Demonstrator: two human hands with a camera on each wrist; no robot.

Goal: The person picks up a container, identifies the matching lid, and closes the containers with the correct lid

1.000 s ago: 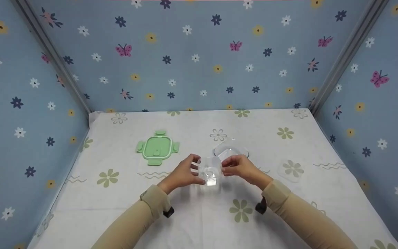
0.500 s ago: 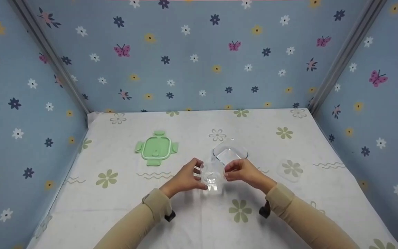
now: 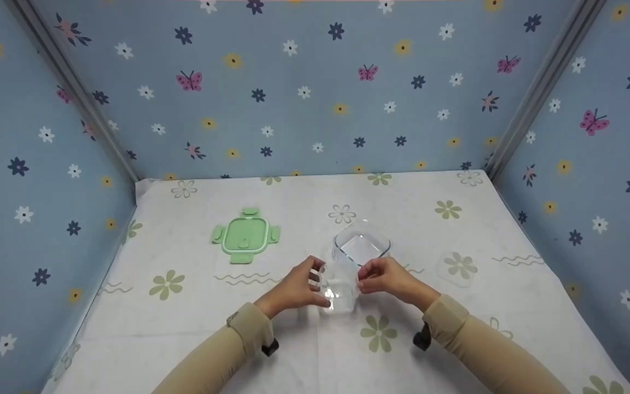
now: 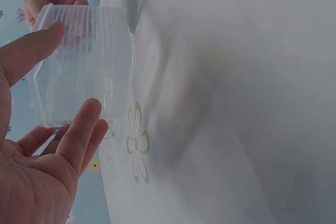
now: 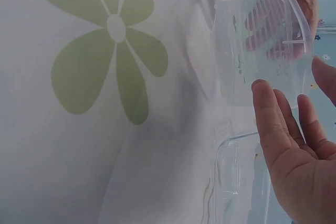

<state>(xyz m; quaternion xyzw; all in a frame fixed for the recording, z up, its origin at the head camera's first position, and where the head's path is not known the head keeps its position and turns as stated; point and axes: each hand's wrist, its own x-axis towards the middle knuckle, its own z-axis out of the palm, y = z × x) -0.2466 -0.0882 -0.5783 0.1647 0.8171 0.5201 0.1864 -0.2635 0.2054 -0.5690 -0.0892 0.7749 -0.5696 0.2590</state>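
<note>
Between my two hands is a clear plastic box [image 3: 340, 293] with ribbed walls, raised over the cloth. My left hand [image 3: 295, 285] grips its left side, the thumb lying on the near wall and the fingers around the side in the left wrist view. My right hand [image 3: 389, 280] holds the opposite side near the rim with thumb and fingertips; in the right wrist view its fingers [image 5: 268, 111] touch the wall. Just behind stands a clear, open glass food container [image 3: 362, 245], its near corner partly hidden by the right hand.
A green lid [image 3: 245, 235] with side clips lies on the cloth to the left. Farther right lies a flat transparent lid-like piece [image 3: 457, 269], hard to see over a printed flower. Patterned panels [image 3: 315, 87] enclose the table at the back and both sides.
Both hands have brought the plastic box slightly nearer to me. More of the glass container shows behind them. The green lid stays where it was.
</note>
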